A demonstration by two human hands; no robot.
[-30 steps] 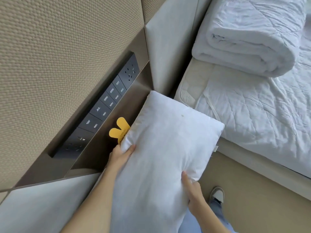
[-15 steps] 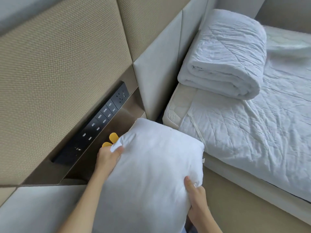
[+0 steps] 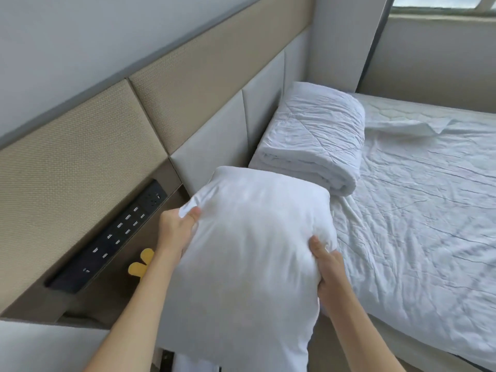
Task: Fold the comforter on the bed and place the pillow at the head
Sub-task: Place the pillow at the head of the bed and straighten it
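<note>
A white pillow (image 3: 249,242) is held in the air in front of me, beside the bed's head corner. My left hand (image 3: 175,229) grips its left edge, thumb on top. My right hand (image 3: 326,267) grips its right edge, fingers curled under. The white comforter (image 3: 314,135) lies folded in a thick roll at the head of the bed (image 3: 418,224), against the padded headboard (image 3: 233,130). The pillow's far end overlaps the near edge of the comforter in view. The pillow's lower end hangs down out of sight.
A dark switch and socket panel (image 3: 112,237) runs along the wall recess on the left, with a yellow tag (image 3: 141,264) below it. A wrinkled white sheet covers the mattress. A wall and window ledge (image 3: 440,12) stand beyond the bed.
Both hands have lifted the pillow up and to the right, from beside the switch panel toward the head of the bed. My view has risen and now shows more of the bed.
</note>
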